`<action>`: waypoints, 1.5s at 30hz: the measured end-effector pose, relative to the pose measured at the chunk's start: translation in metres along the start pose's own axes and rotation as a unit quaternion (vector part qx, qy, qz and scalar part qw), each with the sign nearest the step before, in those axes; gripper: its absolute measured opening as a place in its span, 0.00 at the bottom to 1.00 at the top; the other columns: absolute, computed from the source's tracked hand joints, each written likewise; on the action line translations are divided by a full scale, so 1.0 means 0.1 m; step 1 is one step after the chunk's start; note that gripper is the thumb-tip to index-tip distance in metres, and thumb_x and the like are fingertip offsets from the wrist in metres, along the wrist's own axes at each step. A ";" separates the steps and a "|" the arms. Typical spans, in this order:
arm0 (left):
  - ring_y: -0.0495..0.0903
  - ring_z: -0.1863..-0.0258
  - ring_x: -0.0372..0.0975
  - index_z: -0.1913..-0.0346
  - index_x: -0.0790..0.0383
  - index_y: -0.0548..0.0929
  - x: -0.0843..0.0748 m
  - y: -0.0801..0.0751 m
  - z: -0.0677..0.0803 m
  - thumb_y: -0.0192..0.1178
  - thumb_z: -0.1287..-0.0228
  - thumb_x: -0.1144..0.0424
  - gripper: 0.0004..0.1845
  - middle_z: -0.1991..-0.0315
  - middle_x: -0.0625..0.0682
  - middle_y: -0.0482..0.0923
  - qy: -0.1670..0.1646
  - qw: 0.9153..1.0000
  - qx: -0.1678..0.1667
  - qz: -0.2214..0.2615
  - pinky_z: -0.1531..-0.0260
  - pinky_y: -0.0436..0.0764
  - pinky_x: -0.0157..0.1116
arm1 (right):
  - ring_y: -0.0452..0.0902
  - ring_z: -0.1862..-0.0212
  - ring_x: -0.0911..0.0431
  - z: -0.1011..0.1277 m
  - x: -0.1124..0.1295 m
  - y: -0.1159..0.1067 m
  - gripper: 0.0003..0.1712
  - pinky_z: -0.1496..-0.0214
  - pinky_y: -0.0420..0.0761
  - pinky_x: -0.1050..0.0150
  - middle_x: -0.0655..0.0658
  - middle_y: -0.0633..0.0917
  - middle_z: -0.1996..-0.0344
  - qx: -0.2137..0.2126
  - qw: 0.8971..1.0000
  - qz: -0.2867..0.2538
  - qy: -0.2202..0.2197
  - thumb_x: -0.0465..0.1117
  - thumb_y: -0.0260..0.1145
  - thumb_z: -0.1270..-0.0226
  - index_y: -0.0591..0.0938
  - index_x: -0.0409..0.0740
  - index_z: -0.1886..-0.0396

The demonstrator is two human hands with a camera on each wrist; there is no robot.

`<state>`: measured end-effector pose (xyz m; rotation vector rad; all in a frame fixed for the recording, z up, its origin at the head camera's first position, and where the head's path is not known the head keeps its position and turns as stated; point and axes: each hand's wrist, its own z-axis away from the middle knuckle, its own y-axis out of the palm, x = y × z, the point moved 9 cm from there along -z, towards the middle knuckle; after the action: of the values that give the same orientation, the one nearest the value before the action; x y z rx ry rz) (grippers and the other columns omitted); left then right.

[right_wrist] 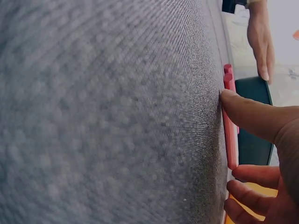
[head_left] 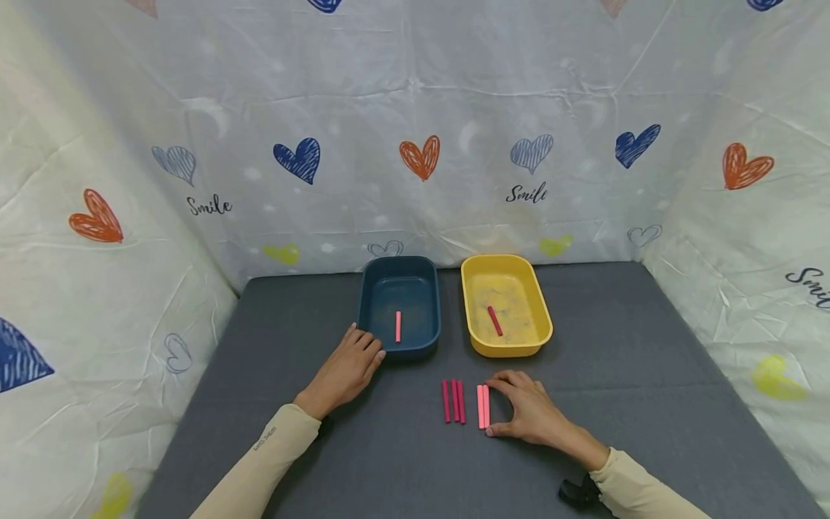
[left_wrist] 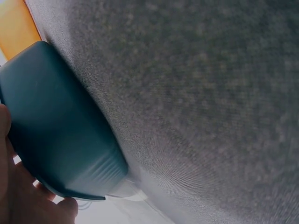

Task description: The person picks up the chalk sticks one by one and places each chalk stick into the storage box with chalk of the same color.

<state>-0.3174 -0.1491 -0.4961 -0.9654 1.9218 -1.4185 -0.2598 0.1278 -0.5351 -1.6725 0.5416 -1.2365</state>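
Pinching 2 light pink sticks [head_left: 483, 406] at the lower centre of the frame, the right hand [head_left: 534, 414] rests on the grey surface [head_left: 648, 375], just right of 3 darker sticks [head_left: 453, 401]. The left hand [head_left: 346, 369] lies flat with relaxed fingers touching the blue tray [head_left: 399, 303], left of the yellow tray [head_left: 506, 303].

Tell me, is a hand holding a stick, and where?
The right hand pinches the light pink sticks by their two ends, thumb and forefinger; they lie on the table.
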 end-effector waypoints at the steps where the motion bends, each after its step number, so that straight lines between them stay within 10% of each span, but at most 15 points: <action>1: 0.76 0.49 0.48 0.57 0.57 0.79 0.00 0.00 0.00 0.46 0.22 0.55 0.13 0.56 0.54 0.78 0.000 1.000 0.000 0.002 0.29 0.61 0.57 | 0.70 0.39 0.49 0.00 0.00 0.00 0.44 0.45 0.69 0.46 0.46 0.77 0.42 0.001 1.000 -0.001 0.001 0.58 0.82 0.58 0.79 0.49 0.39; 20: 0.76 0.50 0.47 0.57 0.57 0.79 0.02 -0.04 -0.02 0.46 0.22 0.56 0.13 0.57 0.53 0.78 0.004 1.000 -0.011 -0.004 0.29 0.62 0.57 | 0.71 0.38 0.51 0.01 0.03 -0.30 0.44 0.36 0.74 0.44 0.49 0.76 0.41 -0.017 0.998 -0.055 0.030 0.57 0.81 0.56 0.77 0.51 0.38; 45: 0.76 0.49 0.47 0.56 0.57 0.79 0.02 0.00 0.03 0.47 0.22 0.55 0.13 0.57 0.53 0.78 -0.006 1.000 -0.008 0.000 0.28 0.60 0.55 | 0.72 0.38 0.52 -0.17 0.43 -0.78 0.45 0.37 0.76 0.48 0.49 0.75 0.39 -0.077 0.994 -0.023 -0.073 0.57 0.79 0.52 0.74 0.48 0.34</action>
<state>-0.3158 -0.1521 -0.4975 -0.9788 1.9269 -1.3957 -0.2719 0.1218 -0.4458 -1.8991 0.5222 -1.1181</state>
